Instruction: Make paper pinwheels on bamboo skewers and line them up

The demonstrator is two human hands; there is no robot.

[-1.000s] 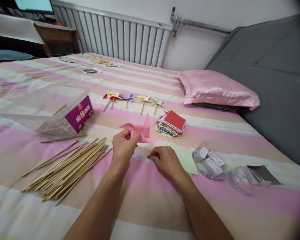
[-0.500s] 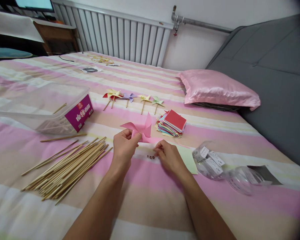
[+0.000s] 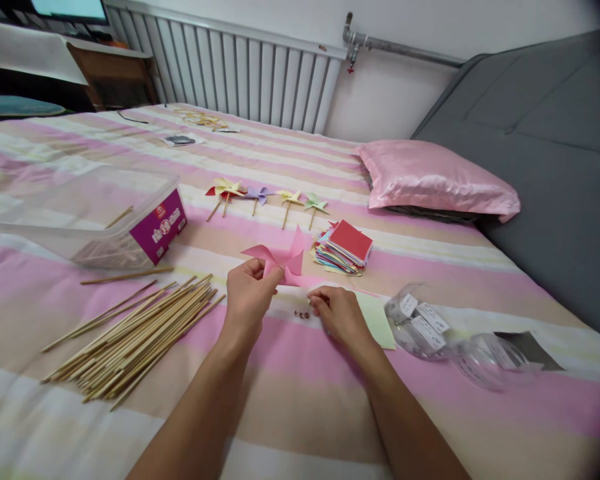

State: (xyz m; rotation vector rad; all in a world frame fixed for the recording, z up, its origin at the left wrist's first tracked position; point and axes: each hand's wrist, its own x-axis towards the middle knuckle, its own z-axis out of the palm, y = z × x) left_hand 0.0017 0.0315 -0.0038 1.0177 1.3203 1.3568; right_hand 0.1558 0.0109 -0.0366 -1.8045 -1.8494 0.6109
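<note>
My left hand (image 3: 247,299) pinches a folded pink paper pinwheel (image 3: 280,257) just above the striped bedspread (image 3: 300,400). My right hand (image 3: 341,315) rests on the bedspread to its right, fingers curled down near a few tiny dark beads (image 3: 302,315); whether the fingertips pinch anything I cannot tell. A pale green paper sheet (image 3: 377,319) lies under and beside that hand. A heap of bamboo sticks (image 3: 135,337) lies left of my left arm.
Several finished pinwheels on sticks (image 3: 265,200) lie in a row farther back. A stack of coloured paper squares (image 3: 344,248) sits beyond my hands. A clear plastic box (image 3: 87,217) stands at left, crumpled clear bags (image 3: 450,337) at right, a pink pillow (image 3: 433,177) behind.
My right hand lifted from the small beads and shifted slightly right and back. The beads now lie uncovered on the bedspread. My left hand kept the pink pinwheel almost still.
</note>
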